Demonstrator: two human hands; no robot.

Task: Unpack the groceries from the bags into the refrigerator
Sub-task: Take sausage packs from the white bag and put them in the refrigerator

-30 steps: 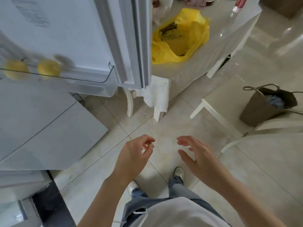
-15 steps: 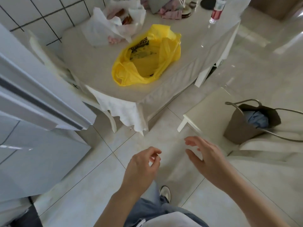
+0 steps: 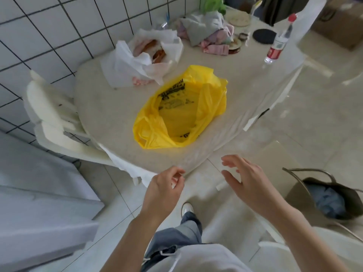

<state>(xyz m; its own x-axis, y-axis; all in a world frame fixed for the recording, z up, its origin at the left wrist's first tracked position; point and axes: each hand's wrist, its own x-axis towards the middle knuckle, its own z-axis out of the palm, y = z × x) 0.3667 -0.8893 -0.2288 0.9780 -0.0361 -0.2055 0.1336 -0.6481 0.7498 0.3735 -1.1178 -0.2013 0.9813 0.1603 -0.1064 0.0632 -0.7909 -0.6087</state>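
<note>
Both hands are held empty above the floor tiles, just short of the table [image 3: 110, 118] edge. The left hand [image 3: 164, 190] is loosely curled with nothing gripped; the right hand [image 3: 245, 181] is spread open. At twelve o'clock from them, the yellow bag [image 3: 208, 103] is seen lying open on the table. A white bag [image 3: 137, 61] is set beyond it at eleven o'clock, and a brown bag [image 3: 334, 195] at three o'clock.
</note>
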